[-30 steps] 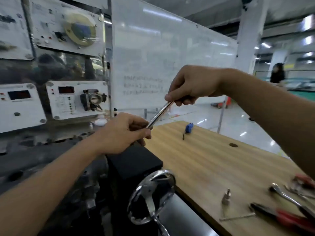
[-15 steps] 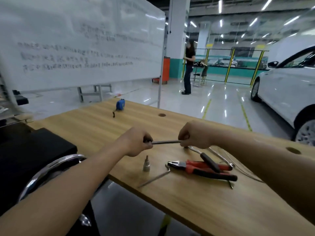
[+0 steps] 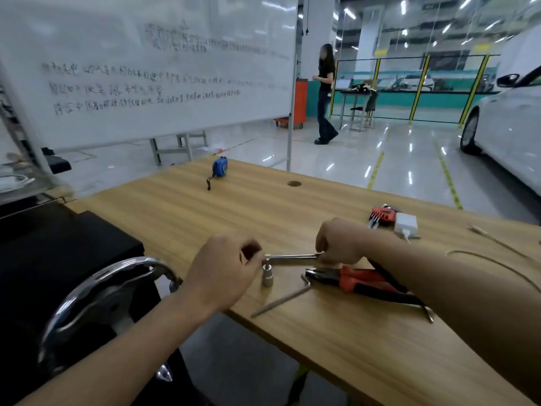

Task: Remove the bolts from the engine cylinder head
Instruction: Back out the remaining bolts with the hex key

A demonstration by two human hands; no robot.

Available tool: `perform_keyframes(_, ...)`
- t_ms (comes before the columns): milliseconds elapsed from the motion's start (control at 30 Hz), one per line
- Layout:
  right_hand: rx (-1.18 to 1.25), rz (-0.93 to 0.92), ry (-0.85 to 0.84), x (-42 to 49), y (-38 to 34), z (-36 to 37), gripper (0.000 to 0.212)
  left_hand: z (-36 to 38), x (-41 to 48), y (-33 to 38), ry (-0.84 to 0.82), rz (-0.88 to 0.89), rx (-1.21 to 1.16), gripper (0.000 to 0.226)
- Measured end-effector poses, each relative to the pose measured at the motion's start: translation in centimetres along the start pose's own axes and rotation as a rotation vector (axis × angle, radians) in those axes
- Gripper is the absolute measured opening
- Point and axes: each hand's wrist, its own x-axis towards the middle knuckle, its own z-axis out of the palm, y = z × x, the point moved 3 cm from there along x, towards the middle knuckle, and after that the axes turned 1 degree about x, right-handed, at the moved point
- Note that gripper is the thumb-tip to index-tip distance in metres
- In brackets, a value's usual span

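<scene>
A steel wrench bar (image 3: 292, 257) lies level just above the wooden table (image 3: 366, 332). My left hand (image 3: 225, 271) pinches its left end and my right hand (image 3: 339, 244) grips its right end. The bar's left end sits over a small upright steel socket (image 3: 267, 276) standing on the table; whether they are joined I cannot tell. The engine cylinder head and its bolts are out of view; only a black block (image 3: 58, 253) and a chrome handwheel (image 3: 99, 297) show at the left.
Red-handled pliers (image 3: 360, 281) and a bent hex key (image 3: 284, 300) lie near the front edge. A red hex key set (image 3: 380, 215), a white charger (image 3: 405, 224), a blue tape measure (image 3: 219, 167) and a cable (image 3: 497, 265) are farther off. A whiteboard (image 3: 146, 68), a person (image 3: 325, 95) and a white car (image 3: 512, 121) stand beyond.
My view swung right from the engine stand to the table. Both hands brought the bar down from a raised slant to level, and its left end now sits over the socket.
</scene>
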Motion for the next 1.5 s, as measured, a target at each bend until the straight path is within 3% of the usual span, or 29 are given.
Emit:
perform_keyframes(133, 0.1, -0.007, 0.189, -0.3, -1.3, -1.5, 0.02, 1.1, -4.8, 3.2, -0.353, 0.011, 0.122, 0.021)
perform_keyframes(200, 0.126, -0.024, 0.273, -0.6, -2.6, -2.3, 0.017, 2.3, -5.3, 3.5, -0.453, -0.009, 0.242, 0.021)
perform_keyframes(467, 0.226, -0.202, 0.414, -2.5, -6.9, -3.6, 0.011, 4.5, -3.5, 2.7, -0.486, -0.107, 0.305, 0.022)
perform_keyframes(600, 0.237, -0.225, 0.418, -3.0, -8.0, -3.9, 0.012, 5.1, -1.9, 2.7, -0.569, -0.174, 0.331, 0.007)
perform_keyframes(700, 0.243, -0.228, 0.412, -3.5, -8.7, -4.1, 0.014, 4.9, -1.5, 3.2, -0.81, -0.03, 0.452, 0.005)
perform_keyframes(767, 0.248, -0.231, 0.426, -4.1, -8.9, -4.2, 0.017, 4.5, -2.0, 3.6, -0.953, 0.102, 0.537, 0.019)
perform_keyframes(867, 0.261, -0.23, 0.463, -5.2, -9.3, -4.6, 0.015, 3.2, -3.8, 3.9, -1.025, 0.184, 0.581, 0.02)
perform_keyframes(967, 0.303, -0.241, 0.511, -6.0, -10.4, -5.5, 0.01, 0.0, -6.6, 3.3, -0.967, 0.17, 0.507, 0.016)
perform_keyframes(1100, 0.424, -0.285, 0.492, -5.8, -15.1, -6.9, 0.008, -9.5, -10.5, 0.4, -0.708, 0.031, 0.325, 0.021)
perform_keyframes(1300, 0.568, -0.759, 0.268, -7.4, -32.6, -8.7, 0.01, -26.5, -17.0, -5.3, -0.258, -0.218, 0.281, 0.02)
perform_keyframes(1433, 0.912, -1.007, 0.165, -9.5, -44.1, -10.6, 0.017, -32.1, -21.5, -7.7, -0.019, -0.3, 0.152, 0.016)
perform_keyframes(1500, 1.022, -1.039, 0.223, -9.6, -47.0, -10.8, 0.019, -33.0, -22.6, -8.8, 0.094, -0.307, 0.088, 0.016)
